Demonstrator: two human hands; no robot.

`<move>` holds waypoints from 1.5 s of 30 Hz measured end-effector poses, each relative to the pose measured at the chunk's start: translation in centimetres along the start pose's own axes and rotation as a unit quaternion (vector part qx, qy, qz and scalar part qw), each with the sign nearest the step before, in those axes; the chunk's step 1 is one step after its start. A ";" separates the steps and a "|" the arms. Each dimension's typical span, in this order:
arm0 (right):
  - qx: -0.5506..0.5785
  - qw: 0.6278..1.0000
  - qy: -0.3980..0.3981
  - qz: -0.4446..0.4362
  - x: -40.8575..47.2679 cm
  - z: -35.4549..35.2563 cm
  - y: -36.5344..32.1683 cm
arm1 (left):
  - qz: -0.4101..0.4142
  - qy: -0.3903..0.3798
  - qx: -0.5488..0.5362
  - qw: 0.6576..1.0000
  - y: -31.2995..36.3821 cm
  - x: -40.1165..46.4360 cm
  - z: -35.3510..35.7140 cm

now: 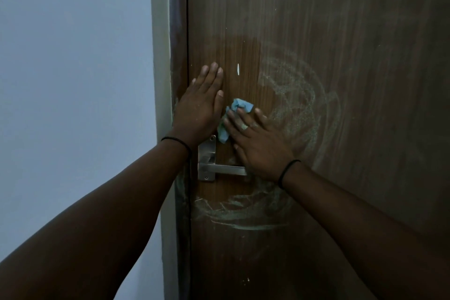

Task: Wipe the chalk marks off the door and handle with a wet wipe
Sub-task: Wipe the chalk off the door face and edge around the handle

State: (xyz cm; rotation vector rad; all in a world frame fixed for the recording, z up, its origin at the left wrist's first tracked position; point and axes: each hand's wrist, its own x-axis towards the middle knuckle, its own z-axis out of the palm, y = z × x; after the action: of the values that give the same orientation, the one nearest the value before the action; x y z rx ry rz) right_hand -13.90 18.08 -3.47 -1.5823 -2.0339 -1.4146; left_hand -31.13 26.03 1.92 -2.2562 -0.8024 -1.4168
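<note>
Blue wet wipe (pixel 234 114) bunched up on the brown door (pixel 341 80), just above the metal handle (pixel 220 168), pinned flat under the right hand (pixel 258 143). Fingers there straight and slightly spread, pressing the wipe to the wood rather than curling round it; wipe poking out above and to the left of the fingertips. Left hand (pixel 199 109) flat on the door right beside it, fingers straight and together, thumb almost touching the wipe, heel of the palm over the top of the handle plate (pixel 207 151). Thin black bands on both wrists.

Chalk marks (pixel 299 105) swirling off to the right of the right hand and curving under the handle, plus a small white fleck (pixel 238 68) higher up. Darker, cleaner-looking patch above the hands. Plenty of bare door to the right and above; much tighter on the left, where the door edge meets the frame (pixel 163 80), then pale blue wall (pixel 73 80). No readable writing or brand anywhere, handle plate included.
</note>
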 end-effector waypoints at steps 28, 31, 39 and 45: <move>0.000 0.991 0.043 0.124 2.0 -1.8 5.0 | 0.010 0.077 0.048 0.996 0.8 1.2 2.9; -0.016 0.993 0.029 0.113 -1.4 -1.1 6.2 | 0.013 0.080 0.049 0.996 0.7 1.1 3.1; 0.003 0.990 0.077 0.119 7.0 -4.2 6.8 | 0.004 0.082 0.042 0.996 1.0 1.2 3.0; 0.053 0.954 0.117 0.270 4.0 -3.3 8.9 | 0.002 0.078 0.036 0.996 1.2 1.0 2.6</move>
State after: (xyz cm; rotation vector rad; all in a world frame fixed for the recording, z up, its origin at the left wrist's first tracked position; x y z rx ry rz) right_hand -9.31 17.82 5.78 -1.6582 -1.3720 -1.1892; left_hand -28.23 26.86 1.71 -2.0626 -0.7852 -1.5159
